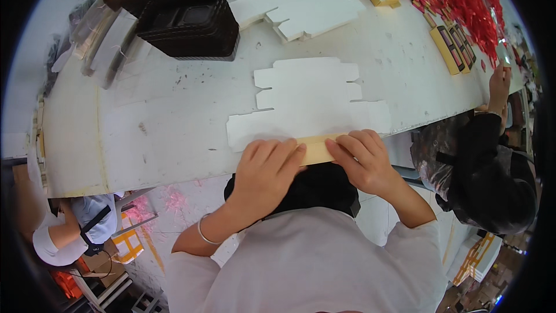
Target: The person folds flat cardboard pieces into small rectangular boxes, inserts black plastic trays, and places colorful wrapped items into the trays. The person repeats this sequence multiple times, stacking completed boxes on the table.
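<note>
A flat box blank (pixel 310 90) of white card, with slotted tabs along its sides, lies at the table's near edge. Its near strip is bent up and shows a pale gold outer face (pixel 318 152). My left hand (pixel 268 165) presses on the left part of this strip, fingers curled over it and thumb along the fold. On the right part, my right hand (pixel 362 159) grips the same strip in the same way. Both hands are closed on the card, thumbs pointing toward each other. The fingertips' undersides are hidden.
Black plastic trays (pixel 188 26) are stacked at the back left, beside clear plastic sleeves (pixel 107 37). More white blanks (pixel 301 0) are piled at the back. Filled gold boxes (pixel 449 49) and red shredded filler (pixel 469 6) lie back right. Co-workers sit on both sides.
</note>
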The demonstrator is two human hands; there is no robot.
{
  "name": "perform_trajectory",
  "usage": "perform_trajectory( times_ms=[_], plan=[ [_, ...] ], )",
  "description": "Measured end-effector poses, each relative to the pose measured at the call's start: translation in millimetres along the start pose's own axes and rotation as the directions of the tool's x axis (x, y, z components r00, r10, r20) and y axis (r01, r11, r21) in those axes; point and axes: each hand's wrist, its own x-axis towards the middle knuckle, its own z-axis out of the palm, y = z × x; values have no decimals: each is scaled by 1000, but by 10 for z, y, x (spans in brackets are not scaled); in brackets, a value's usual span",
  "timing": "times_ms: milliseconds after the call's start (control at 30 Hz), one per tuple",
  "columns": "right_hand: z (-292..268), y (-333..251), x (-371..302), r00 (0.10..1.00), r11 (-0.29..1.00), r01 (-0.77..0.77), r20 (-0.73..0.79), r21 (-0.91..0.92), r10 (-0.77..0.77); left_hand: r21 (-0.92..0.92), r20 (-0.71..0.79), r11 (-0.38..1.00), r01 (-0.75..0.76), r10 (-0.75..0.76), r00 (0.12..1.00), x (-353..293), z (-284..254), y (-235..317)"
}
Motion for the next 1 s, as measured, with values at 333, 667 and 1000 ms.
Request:
perform_trajectory(
  times_ms=[333, 667, 1000],
  plan=[
    [-189, 159, 463, 902, 842, -401, 317, 360, 294, 73, -57, 990, 120, -116, 992, 433, -169, -15],
    [-122, -199, 251, 942, 655, -286, 330, 700, 59, -268, 101, 897, 352, -337, 936, 70, -299, 73],
    [-77, 109, -104, 981, 979, 121, 128, 163, -143, -131, 416, 972, 197, -127, 901, 682, -404, -444]
  ],
)
